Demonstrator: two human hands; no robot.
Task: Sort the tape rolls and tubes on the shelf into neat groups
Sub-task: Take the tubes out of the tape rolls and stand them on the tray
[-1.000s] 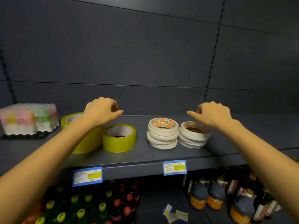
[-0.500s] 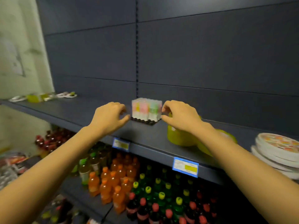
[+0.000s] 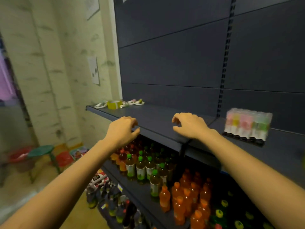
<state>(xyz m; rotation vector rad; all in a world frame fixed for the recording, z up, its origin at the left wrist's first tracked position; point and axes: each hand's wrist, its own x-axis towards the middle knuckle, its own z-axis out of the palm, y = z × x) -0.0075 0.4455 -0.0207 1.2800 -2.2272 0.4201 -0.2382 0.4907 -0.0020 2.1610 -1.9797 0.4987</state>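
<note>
A dark shelf (image 3: 156,118) runs from far left to right. At its far left end lie a yellow tape roll (image 3: 114,104), white tape rolls (image 3: 100,105) and small tubes (image 3: 132,102) in a loose cluster. A shrink-wrapped pack of pastel tubes (image 3: 247,123) stands on the shelf at the right. My left hand (image 3: 123,130) hovers at the shelf's front edge, fingers loosely curled, holding nothing. My right hand (image 3: 188,125) hovers over the bare shelf, also loosely curled and empty. Both hands are far from the tape cluster.
Below the shelf stand rows of green, orange and red drink bottles (image 3: 143,169). A green stool (image 3: 41,150) and red baskets (image 3: 63,158) sit on the floor at left by the papered wall. Dark back panels rise behind the shelf.
The view has swung left along the shelf. The yellow and white tape stacks left the frame; the pastel pack now sits right of my hands, and the far-left cluster is nearer.
</note>
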